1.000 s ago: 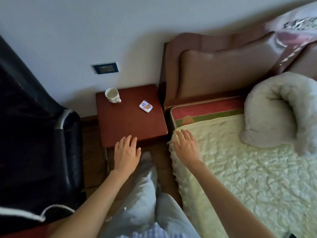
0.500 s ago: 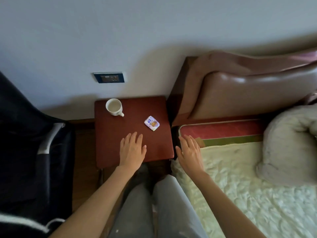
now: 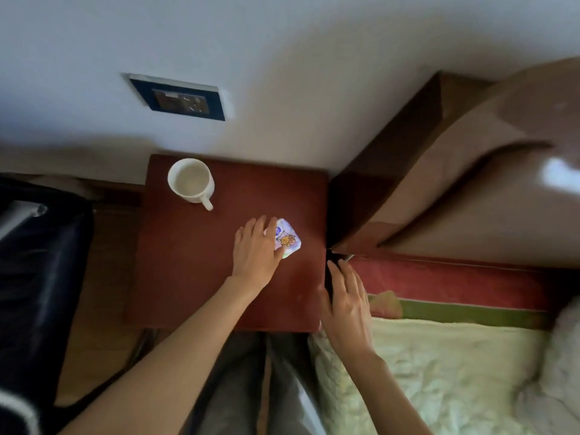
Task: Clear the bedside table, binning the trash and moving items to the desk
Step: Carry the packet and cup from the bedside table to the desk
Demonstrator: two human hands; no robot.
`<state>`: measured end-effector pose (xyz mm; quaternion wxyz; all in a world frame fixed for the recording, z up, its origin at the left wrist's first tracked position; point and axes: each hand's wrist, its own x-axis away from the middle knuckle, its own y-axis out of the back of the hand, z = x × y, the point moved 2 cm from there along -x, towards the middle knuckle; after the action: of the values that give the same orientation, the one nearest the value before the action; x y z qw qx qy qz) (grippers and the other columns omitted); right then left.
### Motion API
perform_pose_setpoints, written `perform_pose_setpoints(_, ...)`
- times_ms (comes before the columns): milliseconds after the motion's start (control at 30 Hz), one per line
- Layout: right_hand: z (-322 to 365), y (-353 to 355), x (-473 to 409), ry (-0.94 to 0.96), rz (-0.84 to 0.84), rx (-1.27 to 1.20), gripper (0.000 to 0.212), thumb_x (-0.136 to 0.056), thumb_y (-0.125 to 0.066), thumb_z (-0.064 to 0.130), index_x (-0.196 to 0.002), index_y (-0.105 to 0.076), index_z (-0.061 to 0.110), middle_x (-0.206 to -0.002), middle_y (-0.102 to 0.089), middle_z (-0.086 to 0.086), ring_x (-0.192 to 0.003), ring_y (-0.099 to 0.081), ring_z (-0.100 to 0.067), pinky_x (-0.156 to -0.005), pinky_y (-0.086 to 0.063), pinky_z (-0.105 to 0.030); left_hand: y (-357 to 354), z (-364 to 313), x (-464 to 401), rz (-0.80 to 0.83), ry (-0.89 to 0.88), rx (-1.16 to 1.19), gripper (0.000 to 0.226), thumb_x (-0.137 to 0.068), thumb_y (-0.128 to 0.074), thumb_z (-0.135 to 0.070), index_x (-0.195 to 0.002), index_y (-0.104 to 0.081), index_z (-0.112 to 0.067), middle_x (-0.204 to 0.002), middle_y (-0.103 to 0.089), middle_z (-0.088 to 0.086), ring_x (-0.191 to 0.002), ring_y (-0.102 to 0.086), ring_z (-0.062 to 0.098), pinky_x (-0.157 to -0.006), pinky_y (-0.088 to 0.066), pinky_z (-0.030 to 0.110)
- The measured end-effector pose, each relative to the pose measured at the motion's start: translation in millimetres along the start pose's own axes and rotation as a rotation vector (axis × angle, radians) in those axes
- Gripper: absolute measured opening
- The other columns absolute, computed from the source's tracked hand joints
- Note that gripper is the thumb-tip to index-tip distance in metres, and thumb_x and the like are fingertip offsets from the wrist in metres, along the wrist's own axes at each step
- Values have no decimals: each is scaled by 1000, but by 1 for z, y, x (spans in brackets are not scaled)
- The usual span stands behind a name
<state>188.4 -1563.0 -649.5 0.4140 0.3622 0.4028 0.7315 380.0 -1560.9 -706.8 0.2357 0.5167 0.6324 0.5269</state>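
Two things sit on the one bedside table [image 3: 194, 271], a square top of dark red-brown wood set against the pale wall: one white mug [image 3: 190, 180] and one small printed wrapper [image 3: 288, 238]. That mug stands upright near the far left corner, its handle turned toward the near right, and whether anything is in it cannot be made out. Well apart from the mug, the wrapper lies flat toward the right side of the top, showing a blue mark and a yellow-orange drawing on a pale ground. Two bare hands are in view. One, the left hand [image 3: 255, 249], lies palm down over the tabletop with its fingers spread and extended, their tips at the wrapper's left edge and partly covering it; nothing is pinched or lifted, though blur hides whether the fingertips press on it. Its partner, the right hand [image 3: 346, 298], rests with fingers loosely apart at the table's right edge, in the dark gap beside the bed, holding nothing. One dark blue socket plate [image 3: 179, 98] is fixed on the wall above the table. One padded brown headboard [image 3: 470, 171] rises at the right, above a cream quilted bedspread [image 3: 439, 372], and one black chair [image 3: 37, 277] stands at the left.
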Motion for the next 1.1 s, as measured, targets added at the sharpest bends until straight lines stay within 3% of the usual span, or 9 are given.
perform_pose_setpoints(233,-10,-24,-7,34,6,-69,50,-93,-41,31,-138,-42,8,-143,-43,-19,-128,-44,-32,-103,-42,-43,-51,-11,-20,86,9,-24,74,-80,-69,-38,-142,-36,-16,-144,-41,10,-129,-41,31,-99,-40,43)
perform_pose_setpoints(333,-11,-26,-9,74,13,-94,49,-94,-43,28,-139,-40,9,-143,-42,-18,-128,-44,-31,-100,-45,-43,-51,-10,-15,61,58,55,78,-72,-79,-32,-139,-42,-17,-135,-47,10,-119,-48,28,-94,-42,40)
perform_pose_setpoints(467,-13,-29,-19,109,24,-112,48,-92,-45,26,-137,-43,10,-143,-43,-16,-127,-45,-29,-102,-43,-40,-45,-2,-9,41,211,358,73,-69,-80,-20,-134,-48,-20,-126,-46,4,-107,-52,23,-87,-47,38)
perform_pose_setpoints(567,-12,-31,-28,146,54,-96,48,-92,-44,26,-137,-44,8,-143,-43,-17,-128,-45,-31,-105,-41,-42,-36,6,-2,-32,316,579,51,-75,-71,-15,-123,-56,-21,-119,-48,-2,-99,-56,17,-79,-45,28)
perform_pose_setpoints(633,-9,-30,-35,178,60,-83,47,-92,-44,26,-135,-45,7,-140,-45,-18,-126,-47,-31,-103,-43,-42,-28,12,4,-85,327,565,42,-77,-65,-8,-117,-60,-20,-114,-54,-3,-97,-58,16,-74,-41,23)
perform_pose_setpoints(767,6,-30,-51,235,50,-82,43,-91,-46,25,-129,-50,6,-133,-51,-15,-120,-52,-31,-100,-46,-42,-4,28,26,-248,293,522,36,-75,-61,0,-106,-65,-17,-101,-66,-2,-90,-63,17,-73,-49,29)
perform_pose_setpoints(933,51,-49,-74,315,65,-119,42,-90,-48,27,-126,-53,5,-127,-56,-15,-114,-54,-31,-96,-48,-43,21,59,63,-365,273,501,32,-75,-66,3,-101,-67,-16,-93,-67,-4,-83,-65,16,-66,-53,33)
perform_pose_setpoints(1100,111,-84,-95,446,119,-108,43,-90,-55,23,-127,-52,3,-130,-54,-17,-121,-51,-31,-100,-43,-42,35,94,92,-462,323,498,30,-75,-71,3,-100,-67,-12,-92,-68,-1,-83,-65,15,-68,-54,33)
